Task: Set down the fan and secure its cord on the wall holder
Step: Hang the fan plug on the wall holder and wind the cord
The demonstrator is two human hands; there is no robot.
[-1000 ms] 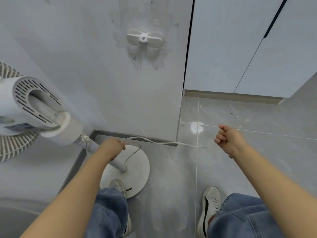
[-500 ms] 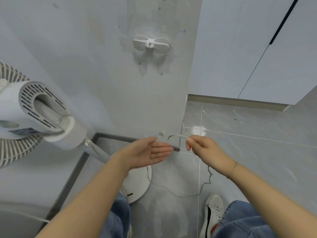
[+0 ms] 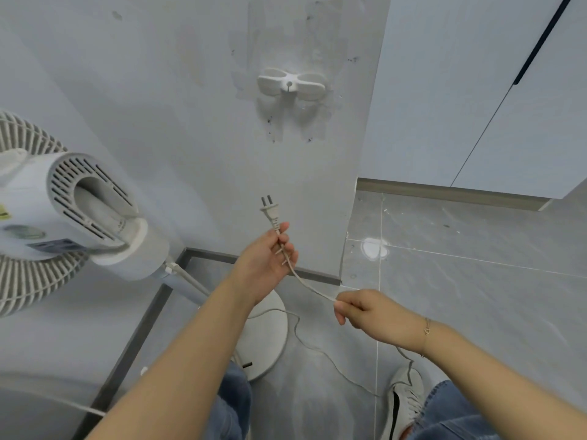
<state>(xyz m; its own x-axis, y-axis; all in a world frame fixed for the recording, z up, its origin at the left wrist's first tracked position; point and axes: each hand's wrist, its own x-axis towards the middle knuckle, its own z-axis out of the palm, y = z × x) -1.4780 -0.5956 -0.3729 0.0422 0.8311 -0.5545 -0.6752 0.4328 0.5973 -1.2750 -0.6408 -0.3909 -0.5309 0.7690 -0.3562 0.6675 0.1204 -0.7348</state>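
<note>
A white standing fan (image 3: 63, 214) stands on the floor at the left, its round base (image 3: 266, 338) partly behind my left forearm. Its pale cord (image 3: 313, 290) runs taut between my two hands, then trails loose across the floor. My left hand (image 3: 266, 262) grips the cord just below the two-pin plug (image 3: 270, 211), which points up at the wall. My right hand (image 3: 365, 311) pinches the cord lower and to the right. The white wall holder (image 3: 290, 84) sits high on the wall above the plug, with nothing on it.
A grey wall fills the middle, with a white cabinet (image 3: 492, 90) to its right. Grey floor tiles (image 3: 476, 265) lie below. My jeans and white shoes (image 3: 406, 398) stand near the fan base, and slack cord loops by the right shoe.
My left hand has closed on the cord under the plug and lifted it. My right hand has slid down the cord, drawing it taut to the right.
</note>
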